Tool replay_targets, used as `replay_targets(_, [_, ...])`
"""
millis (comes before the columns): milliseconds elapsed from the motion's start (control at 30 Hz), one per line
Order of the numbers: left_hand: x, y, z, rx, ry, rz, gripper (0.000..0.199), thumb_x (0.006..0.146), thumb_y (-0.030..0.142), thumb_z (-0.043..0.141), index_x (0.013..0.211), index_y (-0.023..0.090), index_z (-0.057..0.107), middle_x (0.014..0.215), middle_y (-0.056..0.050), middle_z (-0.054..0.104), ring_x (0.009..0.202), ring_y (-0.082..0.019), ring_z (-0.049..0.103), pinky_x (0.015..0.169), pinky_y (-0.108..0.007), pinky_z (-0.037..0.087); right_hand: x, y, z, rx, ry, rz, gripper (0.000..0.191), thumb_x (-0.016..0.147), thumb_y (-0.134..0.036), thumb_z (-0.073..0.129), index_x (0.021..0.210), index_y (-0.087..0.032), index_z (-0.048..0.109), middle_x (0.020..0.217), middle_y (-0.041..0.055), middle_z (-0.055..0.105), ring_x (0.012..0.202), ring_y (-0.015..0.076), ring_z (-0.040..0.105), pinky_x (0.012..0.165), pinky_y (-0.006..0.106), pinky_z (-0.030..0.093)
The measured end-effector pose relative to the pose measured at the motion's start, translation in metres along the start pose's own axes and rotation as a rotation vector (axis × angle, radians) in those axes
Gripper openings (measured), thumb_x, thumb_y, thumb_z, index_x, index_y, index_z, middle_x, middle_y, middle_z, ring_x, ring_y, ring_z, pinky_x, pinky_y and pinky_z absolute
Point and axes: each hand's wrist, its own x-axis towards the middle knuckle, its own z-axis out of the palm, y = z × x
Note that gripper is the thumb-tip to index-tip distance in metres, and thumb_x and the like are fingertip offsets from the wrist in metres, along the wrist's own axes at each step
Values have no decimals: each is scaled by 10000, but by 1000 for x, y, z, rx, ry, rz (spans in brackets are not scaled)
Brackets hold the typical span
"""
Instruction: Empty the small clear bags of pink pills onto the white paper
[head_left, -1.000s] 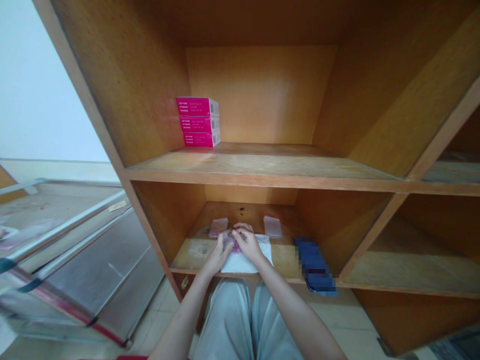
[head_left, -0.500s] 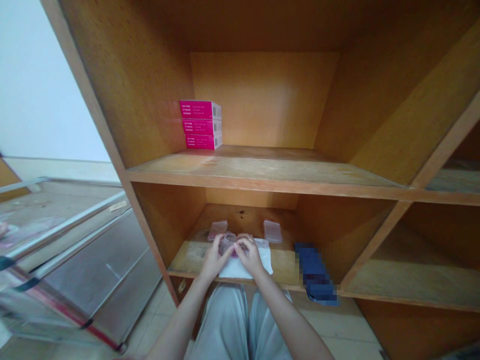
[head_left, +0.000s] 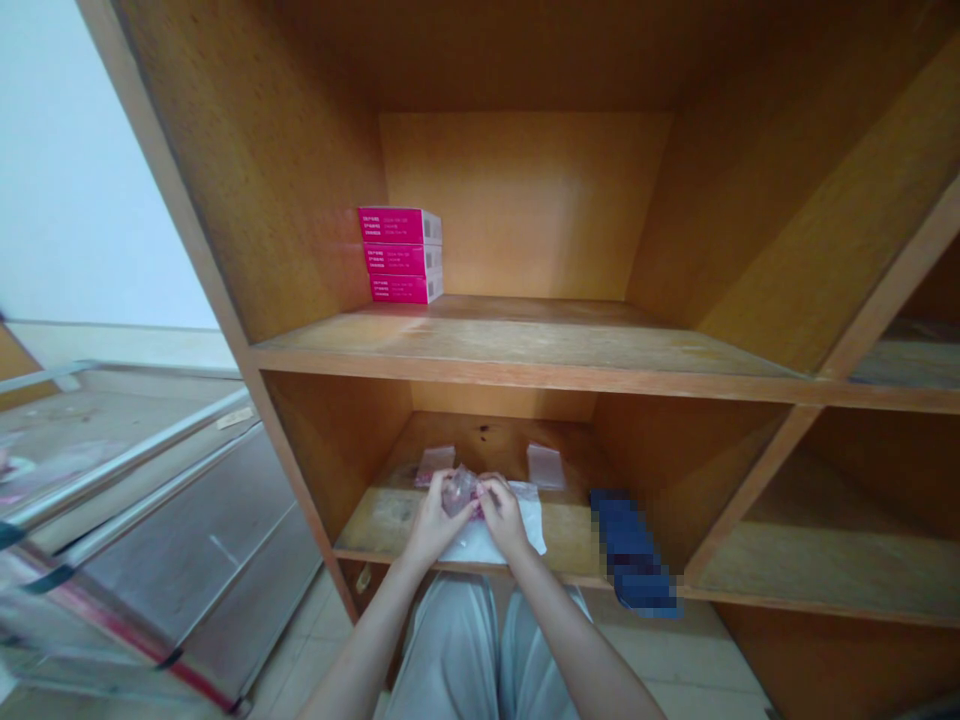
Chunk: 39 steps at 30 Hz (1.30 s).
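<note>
A small clear plastic bag [head_left: 460, 488] is held between my two hands, above a white sheet [head_left: 480, 543] on the lower shelf. My left hand [head_left: 433, 518] grips the bag's left side. At its right side, the fingers of my right hand [head_left: 500, 508] are pinched together, with something small and pinkish-red at the fingertips, too small to name. Behind my left hand lies a clear bag with reddish contents [head_left: 435, 464]. Another clear bag [head_left: 545, 467] lies flat behind my right hand.
Three pink boxes [head_left: 402, 258] are stacked on the upper shelf [head_left: 525, 335]. A dark blue pixelated object [head_left: 634, 550] overhangs the lower shelf's front edge at right. Wooden dividers [head_left: 757, 490] flank the compartment. A metal-framed cart [head_left: 172, 480] stands to the left.
The clear bag has opened out and shows more between my hands. My right fingers have shifted slightly to the right. The view has tilted a little.
</note>
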Motion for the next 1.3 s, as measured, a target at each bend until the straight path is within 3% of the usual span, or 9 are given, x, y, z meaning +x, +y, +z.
replay_targets(133, [-3,-2,1,-3,30,-31,437,650,309,636,1008,201,409,894,-30,571,819,-157,559,741,-286,422,0,0,1,35,20,28,215,836,-241,392,682,-189,534,784,34,544,786,150,512,733,269,392])
replay_targets(300, [-4,-4,1,-108,35,-81,437,637,329,650,983,196,418,695,38,526,649,-116,526,638,-235,405,0,1,2,63,39,43,194,818,-226,408,663,-188,519,765,26,535,763,146,514,703,259,395])
replay_targets(500, [7,-5,-4,-448,1,-327,297,664,423,599,779,164,508,631,27,553,548,-91,518,527,-190,395,0,3,1,76,68,56,175,795,-186,411,646,-192,500,737,15,523,745,143,503,701,255,388])
replay_targets(633, [9,-17,-6,-585,-114,-456,295,671,443,594,741,171,502,485,62,500,363,-76,444,380,-185,345,0,4,2,98,66,59,143,762,-149,416,654,-192,498,726,10,523,730,140,502,686,250,386])
replay_targets(867, [6,-30,-10,-748,-190,-460,258,675,378,617,715,156,492,509,47,520,378,-75,468,391,-203,419,-2,5,1,104,89,88,121,721,-142,425,631,-190,492,713,3,519,709,137,497,671,247,386])
replay_targets(1300, [4,-24,-11,-687,-218,-425,248,665,351,640,721,144,516,569,51,478,430,-54,449,405,-176,409,-1,8,1,113,87,179,169,775,-253,431,648,-187,521,674,12,554,667,143,505,641,245,396])
